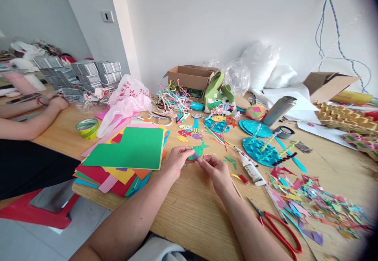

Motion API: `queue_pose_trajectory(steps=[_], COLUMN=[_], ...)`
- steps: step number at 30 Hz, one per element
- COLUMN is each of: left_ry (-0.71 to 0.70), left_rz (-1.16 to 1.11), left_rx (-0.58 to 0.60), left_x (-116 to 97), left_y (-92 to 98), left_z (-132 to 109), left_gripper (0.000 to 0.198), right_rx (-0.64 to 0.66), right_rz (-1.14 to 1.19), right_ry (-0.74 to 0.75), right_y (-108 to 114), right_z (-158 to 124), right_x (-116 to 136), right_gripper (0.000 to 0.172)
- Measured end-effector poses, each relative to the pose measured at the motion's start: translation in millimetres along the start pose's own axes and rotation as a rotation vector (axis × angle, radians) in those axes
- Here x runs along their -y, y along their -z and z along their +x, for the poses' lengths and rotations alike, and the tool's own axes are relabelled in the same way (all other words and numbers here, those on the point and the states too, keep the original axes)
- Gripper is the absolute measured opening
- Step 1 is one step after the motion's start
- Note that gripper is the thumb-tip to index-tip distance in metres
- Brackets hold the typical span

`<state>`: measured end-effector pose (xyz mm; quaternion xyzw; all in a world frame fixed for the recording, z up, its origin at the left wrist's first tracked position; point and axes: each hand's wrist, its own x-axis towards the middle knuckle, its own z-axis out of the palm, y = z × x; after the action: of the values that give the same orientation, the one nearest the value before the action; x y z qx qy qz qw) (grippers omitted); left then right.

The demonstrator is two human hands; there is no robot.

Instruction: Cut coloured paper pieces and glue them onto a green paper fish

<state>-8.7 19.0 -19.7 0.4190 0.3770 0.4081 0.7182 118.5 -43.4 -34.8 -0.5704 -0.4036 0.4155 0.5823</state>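
Note:
A small green paper fish (198, 149) with a purple strip across it is held up over the table's middle. My left hand (178, 159) pinches its left side between thumb and fingers. On the right, my right hand (215, 169) has its thumb and forefinger closed at the fish's lower edge, by the purple strip. Beyond the hands lie several small paper fish, among them a yellow one (182, 139) and a purple one (197, 137). Green paper scraps (231, 161) are just right of the held fish.
Stacked coloured paper (126, 149) lies left, scissors (279, 229) and a glue bottle (253, 171) right. Paper scraps (319, 202) spread at far right. Blue decorated discs (260, 150), a steel flask (279, 110) and a box (189, 78) stand behind. Another person's hands (56, 101) rest at far left.

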Motion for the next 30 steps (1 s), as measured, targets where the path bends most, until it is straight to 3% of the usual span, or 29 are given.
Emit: queue_pose_trajectory(steps=[15, 30], left_ry=[0.045, 0.028], left_rz=[-0.08, 0.054], left_rx=[0.037, 0.022], left_x=[3.6, 4.5], left_y=[3.4, -0.2], left_z=[3.2, 0.2], left_gripper=[0.015, 0.012], right_rx=[0.0, 0.056], right_rz=[0.027, 0.071], right_ry=[-0.02, -0.029], right_y=[0.4, 1.3], right_z=[1.5, 0.8], right_x=[-3.2, -2.8], right_gripper=[0.039, 0.038])
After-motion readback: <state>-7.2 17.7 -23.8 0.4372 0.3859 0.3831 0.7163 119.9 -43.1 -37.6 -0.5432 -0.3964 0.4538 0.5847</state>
